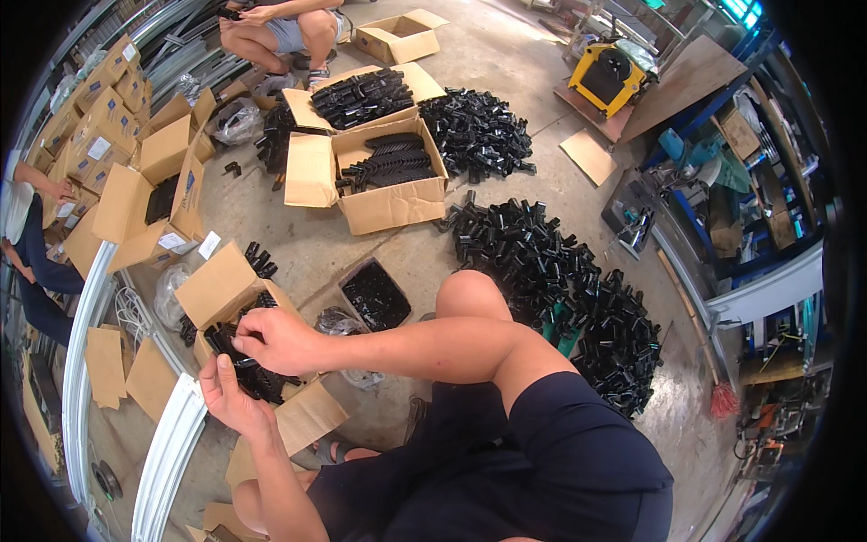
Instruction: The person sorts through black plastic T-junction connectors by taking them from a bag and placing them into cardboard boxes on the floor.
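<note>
shorts, fingers over obscured black part

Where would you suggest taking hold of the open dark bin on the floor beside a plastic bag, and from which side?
I'd probably take the bin by its far rim, reaching down from the far side. Its top is open, leaving that edge exposed, whereas the plastic bag crowds its left side and the person's right forearm passes its near end.
</note>
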### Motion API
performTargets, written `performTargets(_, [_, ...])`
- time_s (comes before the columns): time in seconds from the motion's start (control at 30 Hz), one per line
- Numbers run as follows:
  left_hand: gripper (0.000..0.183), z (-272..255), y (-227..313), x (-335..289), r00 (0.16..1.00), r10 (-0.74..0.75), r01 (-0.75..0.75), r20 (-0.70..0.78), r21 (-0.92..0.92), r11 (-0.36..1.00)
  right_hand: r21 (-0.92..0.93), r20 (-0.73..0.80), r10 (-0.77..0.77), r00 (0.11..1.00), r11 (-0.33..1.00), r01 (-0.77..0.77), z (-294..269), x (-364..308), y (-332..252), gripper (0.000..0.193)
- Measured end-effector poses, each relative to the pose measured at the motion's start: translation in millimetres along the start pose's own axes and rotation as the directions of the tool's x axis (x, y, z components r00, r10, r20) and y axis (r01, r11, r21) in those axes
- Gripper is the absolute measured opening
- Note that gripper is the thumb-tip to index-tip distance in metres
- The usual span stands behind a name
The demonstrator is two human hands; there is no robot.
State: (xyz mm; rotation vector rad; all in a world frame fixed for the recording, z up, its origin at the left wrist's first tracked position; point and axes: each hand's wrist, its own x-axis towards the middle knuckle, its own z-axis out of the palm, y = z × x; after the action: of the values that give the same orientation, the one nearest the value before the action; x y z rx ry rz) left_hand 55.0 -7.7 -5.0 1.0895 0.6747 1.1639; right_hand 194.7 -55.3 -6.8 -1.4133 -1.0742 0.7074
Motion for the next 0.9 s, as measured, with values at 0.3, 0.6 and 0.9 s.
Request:
performTargets(0.3, [0.016,-3,3,5,1.000,-0.006,0.006,0.019,-0.028,1.000,0.115,0.004,-0.020,1.000,0.993,0.019,-4,-4,-16,0.016])
performTargets(0.6, [0.022,-5,-8,19,0.994,-0.104,0.106,0.016,-0.133,0.985,0.035,-0.108,-0.256,0.961,0.965,0.261,-5,-3,-15,0.020])
performTargets(0.9, [0.046,0,28,22,0.941,-0.236,0.254,0.241,-0.047,0.966,-0.591,-0.307,-0.221,0.926,0.807,-0.003,-216,-85,-93,0.025])
